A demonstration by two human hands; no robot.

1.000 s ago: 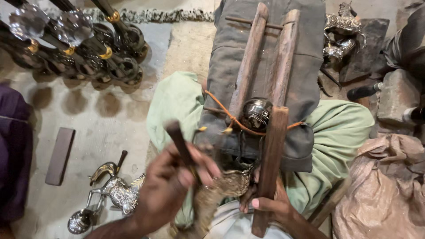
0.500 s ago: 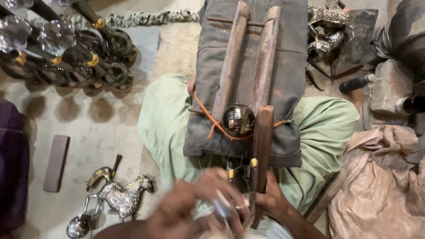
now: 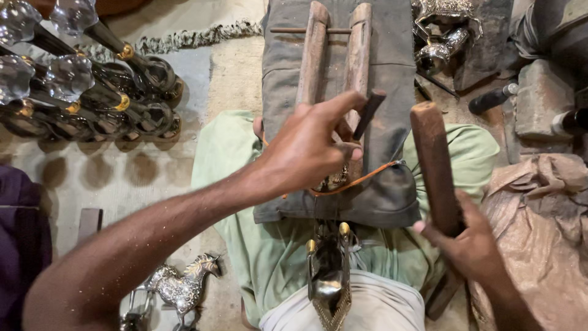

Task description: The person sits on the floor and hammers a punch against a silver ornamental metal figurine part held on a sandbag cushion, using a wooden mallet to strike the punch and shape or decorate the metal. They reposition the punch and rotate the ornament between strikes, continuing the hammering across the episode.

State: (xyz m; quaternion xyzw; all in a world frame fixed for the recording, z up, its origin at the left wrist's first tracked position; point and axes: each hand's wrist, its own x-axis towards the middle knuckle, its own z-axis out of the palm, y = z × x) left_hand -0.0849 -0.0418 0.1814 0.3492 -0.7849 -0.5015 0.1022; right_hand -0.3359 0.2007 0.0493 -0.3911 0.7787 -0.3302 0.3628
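Hands work over the lap: left hand (image 3: 309,150) pinches a thin, stiff dark punch (image 3: 367,113) mid-shaft, right hand (image 3: 468,245) grips a heavy wooden mallet (image 3: 433,165) low.

Concrete floor (image 3: 110,184) bears horse figurine (image 3: 180,285) and glass-knobbed sticks (image 3: 86,92).

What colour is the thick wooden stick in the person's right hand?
Reddish brown, worn darker toward the grip. The wooden stick in the right hand shows best in the head view.

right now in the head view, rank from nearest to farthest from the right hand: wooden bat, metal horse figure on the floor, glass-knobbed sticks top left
1. Wooden bat: in the right hand itself, on the right.
2. Horse figure: on the floor, lower left.
3. Glass-knobbed sticks: far top left corner.
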